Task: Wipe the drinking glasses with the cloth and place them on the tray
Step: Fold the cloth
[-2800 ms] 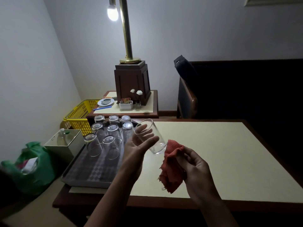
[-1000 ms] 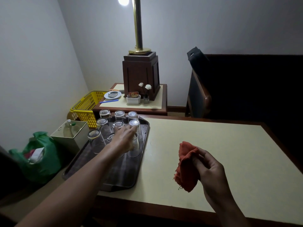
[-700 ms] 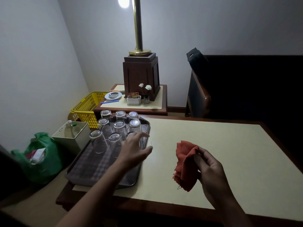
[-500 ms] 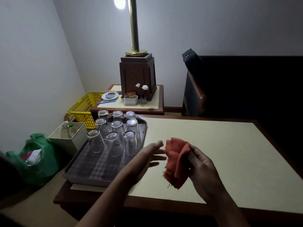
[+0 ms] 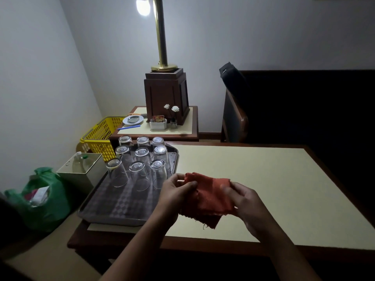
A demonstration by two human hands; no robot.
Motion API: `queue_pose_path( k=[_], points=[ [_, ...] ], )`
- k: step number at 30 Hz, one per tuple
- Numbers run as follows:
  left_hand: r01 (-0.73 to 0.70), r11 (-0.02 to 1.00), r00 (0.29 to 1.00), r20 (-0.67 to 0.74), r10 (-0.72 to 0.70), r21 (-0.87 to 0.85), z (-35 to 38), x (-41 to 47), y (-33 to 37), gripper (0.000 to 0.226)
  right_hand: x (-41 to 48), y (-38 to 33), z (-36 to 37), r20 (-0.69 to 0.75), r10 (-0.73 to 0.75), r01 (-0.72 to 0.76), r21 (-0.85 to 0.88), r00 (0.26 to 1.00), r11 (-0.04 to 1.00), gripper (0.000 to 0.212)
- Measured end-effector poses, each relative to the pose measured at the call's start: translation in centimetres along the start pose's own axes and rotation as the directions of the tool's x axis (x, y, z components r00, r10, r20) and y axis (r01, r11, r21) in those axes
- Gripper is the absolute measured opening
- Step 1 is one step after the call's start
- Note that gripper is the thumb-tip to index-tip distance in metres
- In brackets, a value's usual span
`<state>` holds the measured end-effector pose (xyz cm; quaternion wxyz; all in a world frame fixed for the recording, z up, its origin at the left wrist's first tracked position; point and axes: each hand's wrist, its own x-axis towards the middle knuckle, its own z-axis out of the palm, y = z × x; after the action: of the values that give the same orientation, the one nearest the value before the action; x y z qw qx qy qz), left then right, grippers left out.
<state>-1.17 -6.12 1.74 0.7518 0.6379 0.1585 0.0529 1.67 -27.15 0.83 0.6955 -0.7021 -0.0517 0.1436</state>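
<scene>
- Left hand: fingers curled, pinching the left edge of the red cloth.
- Right hand: thumb and fingers gripping the cloth's right edge.
- Cloth: spread between both hands, held above the near part of the table, just right of the tray.
- Glasses: nine, upside down, three rows of three on the tray's far half.
- Tray: at the table's left end, near half bare.
- Yellow basket: beyond the tray.
</scene>
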Motion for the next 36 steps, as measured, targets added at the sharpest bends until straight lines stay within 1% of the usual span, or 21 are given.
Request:
queue_pose_path(
  k=[2,5,8,11,13,15,17,18,20,21,23,24,25,26,28,30,31,33,36],
  points=[
    [0.026,1.0,1.0,0.001,-0.026,0.014,-0.3,0.3,-0.8,0.023,0.7,0.7,-0.3,-0.048,-0.052,0.043,-0.161,0.997,0.986,0.023],
    [0.057,0.994,0.998,-0.017,-0.056,0.092,-0.4,1.3,-2.2,0.028,2.3,1.8,-0.9,-0.123,-0.031,-0.004,-0.268,0.992,0.963,0.025],
    [0.103,0.979,0.994,-0.064,-0.093,0.175,-0.3,3.1,-3.9,0.032,4.2,2.3,-1.2,-0.166,-0.017,-0.049,-0.383,0.986,0.922,0.032],
    [0.124,0.961,0.99,-0.098,-0.102,0.249,0.0,4.3,-5.4,0.042,6.0,3.1,-1.4,-0.211,-0.032,-0.068,-0.45,0.977,0.89,0.044],
    [0.099,0.947,0.993,-0.089,-0.075,0.305,0.2,4.3,-6.1,0.044,6.6,3.8,-1.4,-0.206,-0.048,-0.071,-0.536,0.977,0.841,0.049],
    [0.049,0.921,0.998,-0.062,-0.027,0.386,0.0,4.0,-6.7,0.047,6.7,4.8,-1.4,-0.156,-0.043,-0.064,-0.622,0.987,0.78,0.053],
    [-0.035,0.856,0.999,-0.017,0.052,0.516,-0.4,3.7,-7.4,0.045,6.3,5.9,-1.4,-0.09,-0.044,-0.029,-0.678,0.995,0.734,0.051],
    [-0.103,0.786,0.993,0.024,0.112,0.609,-0.7,3.5,-7.8,0.044,6.1,6.5,-1.4,-0.059,-0.071,0.008,-0.714,0.996,0.7,0.049],
    [-0.284,0.581,0.953,0.16,0.257,0.763,-1.2,3.2,-8.7,0.039,5.8,7.7,-1.3,0.008,-0.152,0.095,-0.813,0.988,0.574,0.044],
    [-0.372,0.475,0.918,0.242,0.313,0.797,-1.4,3.3,-9.4,0.035,5.5,8.1,-1.1,0.043,-0.185,0.135,-0.847,0.982,0.515,0.043],
    [-0.496,0.3,0.847,0.377,0.376,0.815,-1.6,3.6,-10.8,0.023,5.1,9.0,-0.7,0.103,-0.222,0.196,-0.868,0.97,0.456,0.039],
    [-0.528,0.225,0.82,0.423,0.386,0.819,-1.7,3.7,-11.3,0.018,5.0,9.4,-0.5,0.125,-0.237,0.221,-0.872,0.963,0.437,0.036],
    [-0.529,0.176,0.816,0.44,0.376,0.83,-1.7,4.0,-11.7,0.017,5.0,9.8,-0.3,0.141,-0.244,0.235,-0.877,0.959,0.419,0.032],
    [-0.519,0.143,0.819,0.443,0.365,0.843,-1.8,4.2,-12.1,0.019,5.0,10.2,-0.2,0.158,-0.254,0.251,-0.884,0.954,0.394,0.03],
    [-0.5,0.121,0.829,0.434,0.354,0.857,-1.9,4.8,-12.5,0.021,5.3,10.5,-0.1,0.162,-0.273,0.257,-0.896,0.948,0.361,0.03],
    [-0.503,0.128,0.824,0.43,0.369,0.855,-1.8,5.3,-12.7,0.019,5.8,10.5,-0.2,0.157,-0.272,0.248,-0.906,0.949,0.344,0.032],
    [-0.502,0.141,0.826,0.425,0.369,0.853,-1.7,5.5,-12.5,0.018,6.1,10.4,-0.2,0.157,-0.265,0.245,-0.907,0.951,0.342,0.032],
    [-0.493,0.136,0.827,0.415,0.379,0.859,-1.5,6.0,-12.3,0.017,6.6,10.1,-0.2,0.153,-0.238,0.233,-0.905,0.959,0.356,0.034],
    [-0.495,0.131,0.83,0.422,0.364,0.859,-1.3,6.5,-12.1,0.022,7.2,9.6,-0.4,0.161,-0.19,0.224,-0.898,0.968,0.379,0.036]
  ],
)
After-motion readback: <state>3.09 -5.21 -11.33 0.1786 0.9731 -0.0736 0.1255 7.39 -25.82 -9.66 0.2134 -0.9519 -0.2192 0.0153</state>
